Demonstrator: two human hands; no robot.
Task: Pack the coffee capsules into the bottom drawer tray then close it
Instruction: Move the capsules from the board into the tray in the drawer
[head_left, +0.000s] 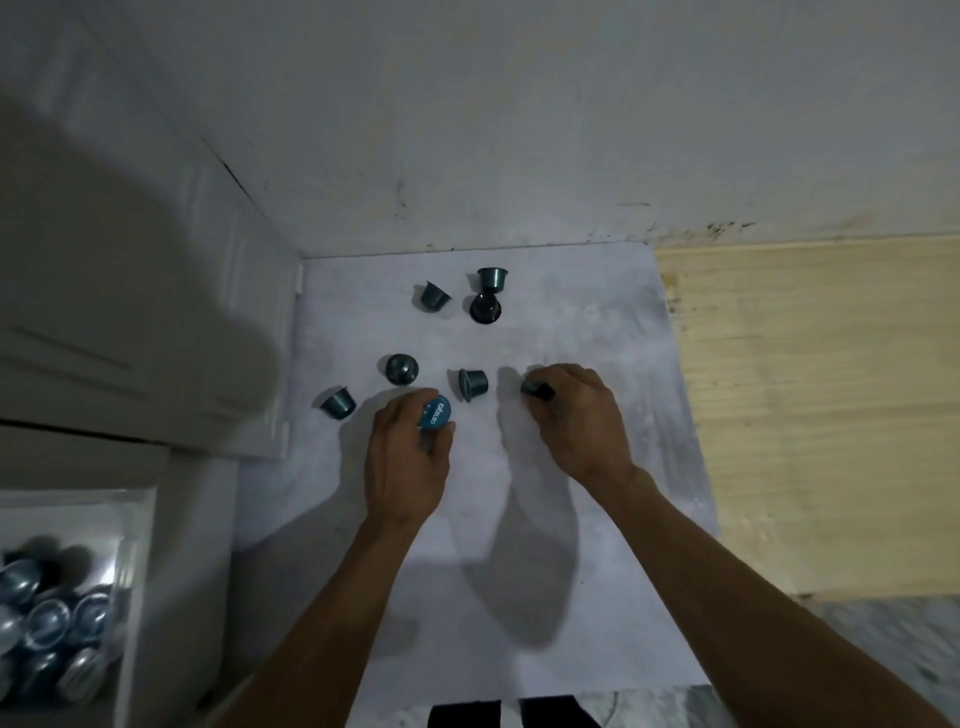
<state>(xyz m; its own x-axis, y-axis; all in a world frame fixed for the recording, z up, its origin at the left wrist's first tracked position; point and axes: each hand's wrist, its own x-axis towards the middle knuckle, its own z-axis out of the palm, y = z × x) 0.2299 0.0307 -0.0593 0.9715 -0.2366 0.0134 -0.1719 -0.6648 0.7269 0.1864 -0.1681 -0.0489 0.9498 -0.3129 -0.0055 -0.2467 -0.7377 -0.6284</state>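
Head view: your left hand (410, 462) and right hand (576, 415) each pinch a capsule; the drawer tray (140, 571) lies left (nearer the left hand).

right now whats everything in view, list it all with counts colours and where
loose teal capsules: five, on the white sheet, ahead of the hands
dark capsule: one, near black, on the sheet touching the far teal one
held capsules: two, a teal one with a blue printed lid in the left hand, a dark one in the right hand
packed capsules: several, silvery blue, exact count unclear, in the drawer tray
drawer tray: one, clear and white, open, lower left
white sheet: one, over the work surface
wood board: one, pale, right of the sheet
wall: off-white, behind
left hand: grips one capsule
right hand: pinches one capsule
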